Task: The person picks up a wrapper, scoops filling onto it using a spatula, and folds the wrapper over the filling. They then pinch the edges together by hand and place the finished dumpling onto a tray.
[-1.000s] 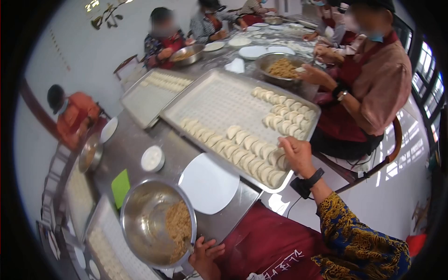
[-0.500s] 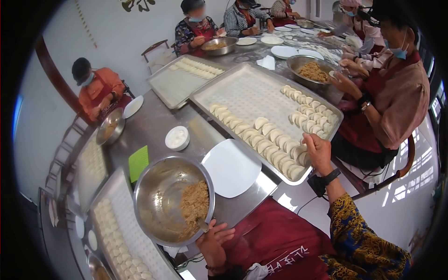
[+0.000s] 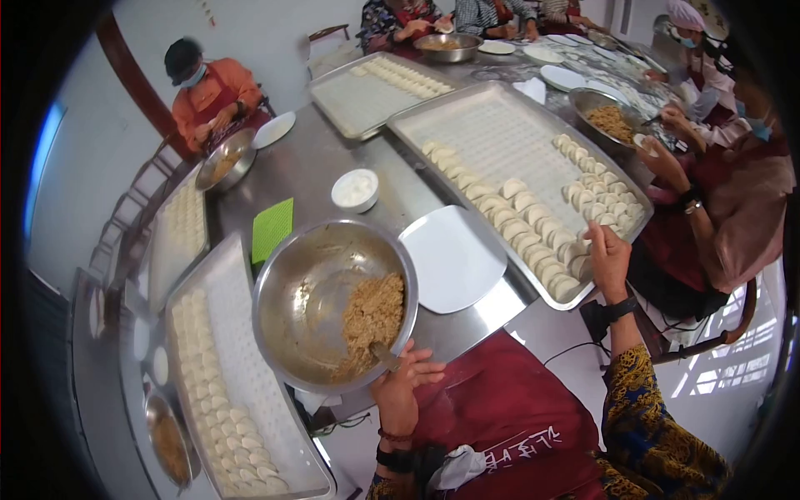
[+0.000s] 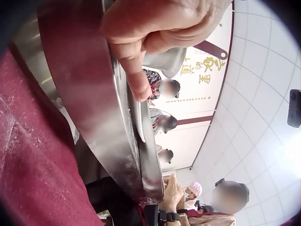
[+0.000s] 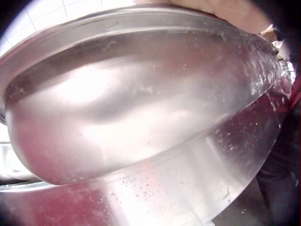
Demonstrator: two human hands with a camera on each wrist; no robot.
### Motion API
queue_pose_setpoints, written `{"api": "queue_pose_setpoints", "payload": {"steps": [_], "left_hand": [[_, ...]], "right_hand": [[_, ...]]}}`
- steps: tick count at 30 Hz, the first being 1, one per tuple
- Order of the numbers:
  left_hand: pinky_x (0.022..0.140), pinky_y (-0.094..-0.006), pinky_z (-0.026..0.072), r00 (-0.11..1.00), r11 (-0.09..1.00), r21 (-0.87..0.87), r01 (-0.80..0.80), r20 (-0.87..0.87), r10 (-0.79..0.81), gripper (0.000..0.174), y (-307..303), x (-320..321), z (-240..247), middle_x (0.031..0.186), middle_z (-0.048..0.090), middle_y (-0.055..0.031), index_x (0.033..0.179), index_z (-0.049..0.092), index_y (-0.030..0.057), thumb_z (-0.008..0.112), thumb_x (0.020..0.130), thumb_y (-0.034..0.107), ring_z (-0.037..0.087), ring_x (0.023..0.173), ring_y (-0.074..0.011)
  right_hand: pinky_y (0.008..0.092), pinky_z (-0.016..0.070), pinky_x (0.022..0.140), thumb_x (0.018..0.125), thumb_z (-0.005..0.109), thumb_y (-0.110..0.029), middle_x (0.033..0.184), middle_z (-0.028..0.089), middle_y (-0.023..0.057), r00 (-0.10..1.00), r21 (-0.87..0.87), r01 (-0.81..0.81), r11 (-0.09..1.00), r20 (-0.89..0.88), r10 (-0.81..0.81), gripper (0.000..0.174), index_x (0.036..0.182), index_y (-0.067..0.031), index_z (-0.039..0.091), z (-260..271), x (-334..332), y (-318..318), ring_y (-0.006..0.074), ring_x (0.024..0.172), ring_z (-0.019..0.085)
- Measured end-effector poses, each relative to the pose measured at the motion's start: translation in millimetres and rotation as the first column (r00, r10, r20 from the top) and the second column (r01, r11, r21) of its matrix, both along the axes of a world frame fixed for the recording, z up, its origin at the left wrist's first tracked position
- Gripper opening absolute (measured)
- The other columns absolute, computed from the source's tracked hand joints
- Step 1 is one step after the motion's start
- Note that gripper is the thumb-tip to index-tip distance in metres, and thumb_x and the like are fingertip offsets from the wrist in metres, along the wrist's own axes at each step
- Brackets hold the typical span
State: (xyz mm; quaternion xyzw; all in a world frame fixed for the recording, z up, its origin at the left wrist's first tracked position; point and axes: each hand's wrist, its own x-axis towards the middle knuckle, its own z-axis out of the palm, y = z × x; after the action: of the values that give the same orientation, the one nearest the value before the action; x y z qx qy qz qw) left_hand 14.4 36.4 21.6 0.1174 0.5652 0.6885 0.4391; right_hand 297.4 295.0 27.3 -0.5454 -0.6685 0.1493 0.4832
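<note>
My left hand (image 3: 398,392) is beside the steel bowl (image 3: 279,325) of brown filling (image 3: 373,312), fingers spread next to the handle (image 3: 386,357) that sticks out of the filling. In the left wrist view my left hand (image 4: 164,28) is large at the top. My right hand (image 3: 612,260) lies at the near right edge of the big tray (image 3: 467,112), by the last of the dumplings (image 3: 527,240). Its fingers are bent; whether they hold a dumpling or the rim is hidden. The right wrist view shows my right hand (image 5: 225,9) above a curved steel wall (image 5: 117,103).
A round white plate (image 3: 454,258) sits between bowl and tray. Behind are a white bowl (image 3: 355,190) and a green sheet (image 3: 272,229). Another dumpling tray (image 3: 242,333) is at left. Several people sit around the table, one in orange (image 3: 218,96) and one close on the right (image 3: 733,183).
The head view has turned, so the table scene appears further right and slightly higher. My left hand stays by the bowl with its fingers spread, and my right hand stays at the tray edge.
</note>
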Motion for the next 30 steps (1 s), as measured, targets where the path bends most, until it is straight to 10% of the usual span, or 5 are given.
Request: {"api": "queue_pose_setpoints", "payload": {"steps": [2, 10, 24, 26, 30], "left_hand": [[0.063, -0.0370, 0.0607, 1.000, 0.999, 0.037, 0.023, -0.007, -0.023, 0.043, -2, -1, -6, 0.100, 0.064, -0.0272, 0.122, 0.049, -0.0136, 0.055, 0.098, 0.022, 0.071, 0.076, -0.0337], [0.065, -0.0373, 0.0613, 1.000, 0.998, 0.055, 0.028, -0.005, -0.028, 0.044, -4, -2, -11, 0.102, 0.064, -0.0275, 0.126, 0.047, -0.0151, 0.053, 0.100, 0.020, 0.071, 0.079, -0.0348], [0.065, -0.0384, 0.0615, 1.000, 0.997, 0.078, 0.024, -0.007, -0.024, 0.044, -4, -4, -16, 0.101, 0.065, -0.0267, 0.127, 0.045, -0.0155, 0.054, 0.100, 0.018, 0.072, 0.077, -0.0354], [0.064, -0.0383, 0.0616, 0.999, 0.996, 0.094, 0.007, 0.035, -0.010, 0.043, -5, -5, -17, 0.100, 0.065, -0.0262, 0.126, 0.045, -0.0154, 0.054, 0.100, 0.017, 0.072, 0.077, -0.0351], [0.064, -0.0388, 0.0619, 0.999, 0.993, 0.119, -0.007, 0.051, 0.001, 0.043, -5, -5, -19, 0.099, 0.065, -0.0260, 0.125, 0.045, -0.0156, 0.055, 0.099, 0.017, 0.072, 0.077, -0.0348]], "right_hand": [[0.0245, 0.0312, 0.049, 0.100, 0.060, -0.027, 0.055, 0.043, -0.0037, 0.999, 0.041, -0.032, 0.999, -0.020, 0.032, 0.036, 0.077, 0.0001, 0.067, -7, -5, 1, 0.0028, 0.054, 0.038], [0.0222, 0.0265, 0.048, 0.100, 0.060, -0.030, 0.056, 0.040, -0.0073, 0.999, 0.061, -0.031, 0.998, -0.023, 0.033, 0.037, 0.076, -0.0019, 0.067, -17, 1, 8, 0.0007, 0.053, 0.036], [0.0285, 0.0414, 0.055, 0.099, 0.056, -0.024, 0.057, 0.051, 0.0053, 0.999, -0.070, -0.036, 0.997, 0.006, 0.036, 0.031, 0.081, -0.0016, 0.067, -14, 4, 6, 0.0087, 0.055, 0.048], [0.0222, 0.0246, 0.046, 0.100, 0.060, -0.028, 0.055, 0.039, -0.0077, 0.997, 0.041, -0.044, 0.998, -0.058, 0.046, 0.036, 0.076, -0.0030, 0.067, -22, 4, 11, 0.0007, 0.051, 0.034], [0.0222, 0.0244, 0.046, 0.101, 0.059, -0.029, 0.055, 0.039, -0.0076, 0.999, 0.116, -0.038, 0.993, 0.006, 0.037, 0.037, 0.075, -0.0031, 0.066, -21, 3, 11, 0.0007, 0.051, 0.034]]}}
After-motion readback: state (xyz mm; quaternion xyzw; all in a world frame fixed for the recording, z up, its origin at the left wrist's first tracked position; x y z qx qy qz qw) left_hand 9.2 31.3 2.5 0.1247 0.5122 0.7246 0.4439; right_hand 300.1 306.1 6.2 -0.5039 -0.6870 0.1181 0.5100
